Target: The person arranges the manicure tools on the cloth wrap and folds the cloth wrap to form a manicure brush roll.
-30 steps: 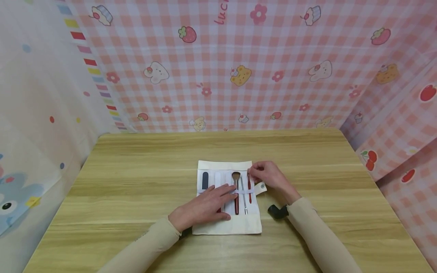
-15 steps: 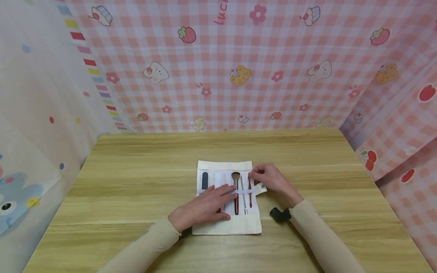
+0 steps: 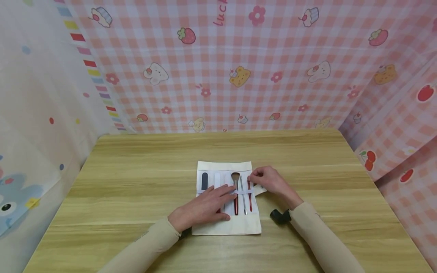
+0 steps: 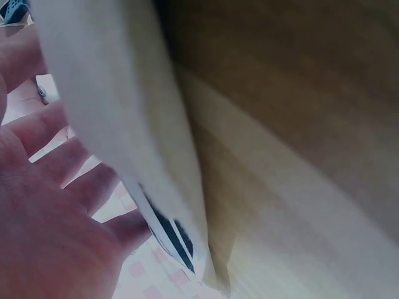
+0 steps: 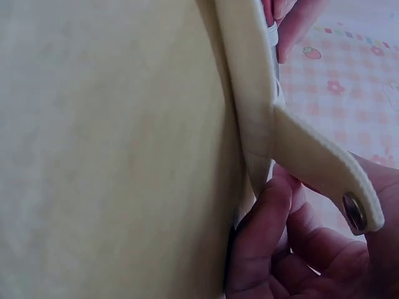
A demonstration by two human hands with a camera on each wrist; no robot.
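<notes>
A white cloth tool roll (image 3: pixel 227 228) lies spread flat on the table. My left hand (image 3: pixel 205 206) rests on its middle with fingers extended, covering parts of the tools there. At the roll's right side, my right hand (image 3: pixel 271 180) pinches the upper end of a thin red double-ended tool (image 3: pixel 250 199), which passes under the elastic band (image 3: pixel 243 192). Left of it lie a slim metal tool (image 3: pixel 243 197) and a brush with a dark red handle (image 3: pixel 236 208). A black-tipped flat file (image 3: pixel 204 181) and a white strip (image 3: pixel 217 178) show above my left hand.
A snap strap (image 5: pixel 324 162) sticks out from the roll's right edge beside my right hand. The wooden table (image 3: pixel 143 159) extends around the roll. Patterned cloth (image 3: pixel 218 91) hangs behind it and on both sides.
The red tool has slid down toward the near edge of the roll, through the band, with my right hand moving along slightly. My left hand has stayed in place.
</notes>
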